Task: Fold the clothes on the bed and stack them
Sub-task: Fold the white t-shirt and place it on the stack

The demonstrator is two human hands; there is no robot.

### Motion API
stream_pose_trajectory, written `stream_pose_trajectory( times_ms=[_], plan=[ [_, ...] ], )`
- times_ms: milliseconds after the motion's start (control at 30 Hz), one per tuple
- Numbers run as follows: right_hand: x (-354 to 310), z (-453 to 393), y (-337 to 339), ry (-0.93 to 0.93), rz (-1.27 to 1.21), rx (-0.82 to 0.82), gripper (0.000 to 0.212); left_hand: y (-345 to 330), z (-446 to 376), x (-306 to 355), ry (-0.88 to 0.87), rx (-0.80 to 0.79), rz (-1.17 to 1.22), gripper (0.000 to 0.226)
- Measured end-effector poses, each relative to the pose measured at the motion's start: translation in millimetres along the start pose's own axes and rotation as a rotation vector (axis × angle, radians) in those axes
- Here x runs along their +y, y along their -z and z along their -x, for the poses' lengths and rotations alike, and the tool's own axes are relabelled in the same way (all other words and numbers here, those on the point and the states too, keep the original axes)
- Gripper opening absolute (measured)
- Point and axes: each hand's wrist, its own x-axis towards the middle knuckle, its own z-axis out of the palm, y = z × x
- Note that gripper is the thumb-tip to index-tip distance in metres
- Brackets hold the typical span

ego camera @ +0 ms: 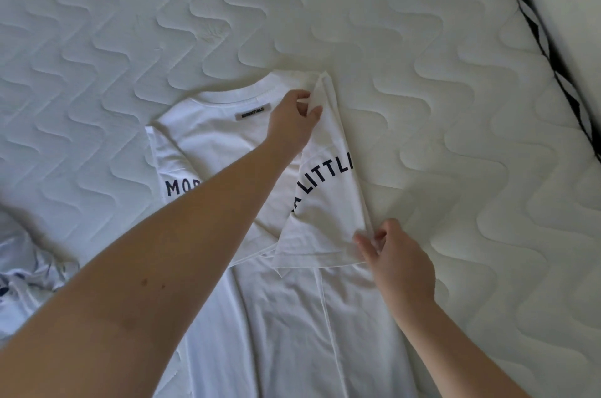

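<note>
A white T-shirt (286, 306) with dark printed letters lies back side up on the quilted white mattress (325, 7), its collar at the far end with a grey neck label (253, 112). Its right side is folded inward, showing the letters. My left hand (294, 119) reaches across the shirt and pinches the folded fabric by the right shoulder near the collar. My right hand (398, 262) pinches the lower corner of the same folded flap at the shirt's right edge. My left forearm hides part of the shirt's middle.
A crumpled white garment with dark spots (22, 284) lies at the left edge. The mattress's right side has a black-and-white trimmed border (533, 27), with a pale wall or floor beyond. Bare quilted surface stretches beyond and to the right of the shirt.
</note>
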Motion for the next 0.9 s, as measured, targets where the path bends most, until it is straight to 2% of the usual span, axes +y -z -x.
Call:
stream_pose_trajectory(
  times_ms=[133,233,400,500,633,700,800,833,900],
  plan=[
    [-15,-12,-3,0.121,-0.154,0.074,0.023,16,35,-31,0.09,-0.068,0.113,0.014],
    [-36,-32,-6,0.232,-0.275,0.117,0.018,37,53,-56,0.067,-0.054,0.104,0.016],
    [-70,-91,-4,0.309,-0.341,0.141,0.029,95,49,-88,0.057,0.119,0.077,0.013],
    [-94,-129,6,0.285,-0.431,0.117,0.035,135,39,-102,-0.004,0.261,-0.068,0.009],
    [-132,-172,21,0.228,-0.479,0.089,0.032,178,18,-117,-0.058,0.413,-0.338,0.031],
    [-148,-189,27,0.206,-0.464,0.065,0.019,191,7,-126,0.054,0.461,-0.404,0.039],
    [-165,-206,35,0.179,-0.37,0.036,0.041,205,-9,-140,0.275,0.398,-0.122,0.04],
    [-167,-210,36,0.165,-0.341,0.015,0.039,208,-13,-144,0.318,0.381,-0.049,0.039],
    [-167,-216,35,0.109,-0.362,-0.029,0.029,217,-18,-154,0.332,0.396,-0.053,0.038]
  ],
)
